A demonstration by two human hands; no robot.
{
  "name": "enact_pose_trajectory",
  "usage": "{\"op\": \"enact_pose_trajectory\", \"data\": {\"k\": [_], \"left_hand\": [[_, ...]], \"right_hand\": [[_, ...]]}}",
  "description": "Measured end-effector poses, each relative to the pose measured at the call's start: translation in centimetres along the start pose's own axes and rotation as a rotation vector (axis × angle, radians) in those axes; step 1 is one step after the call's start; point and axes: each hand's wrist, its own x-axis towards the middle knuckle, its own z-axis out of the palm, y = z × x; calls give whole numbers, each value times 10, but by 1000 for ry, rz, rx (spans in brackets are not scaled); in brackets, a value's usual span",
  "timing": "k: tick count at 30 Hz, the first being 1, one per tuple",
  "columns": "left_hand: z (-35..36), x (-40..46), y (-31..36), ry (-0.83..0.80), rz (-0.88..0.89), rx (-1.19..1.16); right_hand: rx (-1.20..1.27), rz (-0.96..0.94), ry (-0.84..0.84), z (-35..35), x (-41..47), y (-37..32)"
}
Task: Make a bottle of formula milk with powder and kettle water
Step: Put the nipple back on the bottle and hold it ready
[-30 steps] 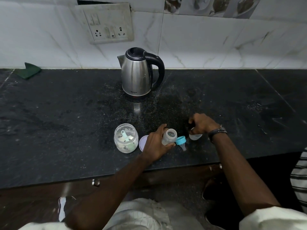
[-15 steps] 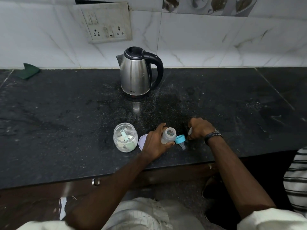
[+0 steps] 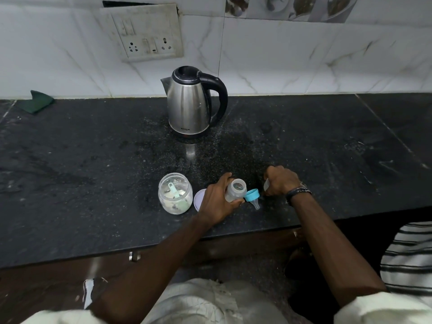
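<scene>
My left hand (image 3: pixel 216 199) grips a small clear baby bottle (image 3: pixel 235 190) standing open-mouthed on the black counter (image 3: pixel 93 183). Right beside it lies the blue collar with its teat (image 3: pixel 253 197). My right hand (image 3: pixel 279 181) is curled round a small clear cap (image 3: pixel 266 184), mostly hidden under the fingers. To the left stands an open clear jar of powder (image 3: pixel 175 193) with a pale green scoop inside, and its lilac lid (image 3: pixel 199 199) lies flat behind my left hand. A steel kettle (image 3: pixel 190 102) with a black handle stands at the back.
A wall socket plate (image 3: pixel 149 33) hangs above the kettle. A green cloth (image 3: pixel 37 101) lies at the back left corner. The counter's front edge (image 3: pixel 233 232) runs under my forearms. A striped-clothed person (image 3: pixel 409 258) is at the right edge.
My right hand has drawn the clear cap slightly left and closer to the blue collar, and now covers most of it. My left hand keeps its hold on the bottle.
</scene>
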Motion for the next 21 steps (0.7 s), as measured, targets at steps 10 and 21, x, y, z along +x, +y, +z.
{"op": "enact_pose_trajectory", "data": {"k": [10,21], "left_hand": [[0,0,1,7,-9,-5],[0,0,1,2,-27,1]], "right_hand": [[44,-11,2,-3,-3,0],[44,-33,3,-11,-1,-7]]}}
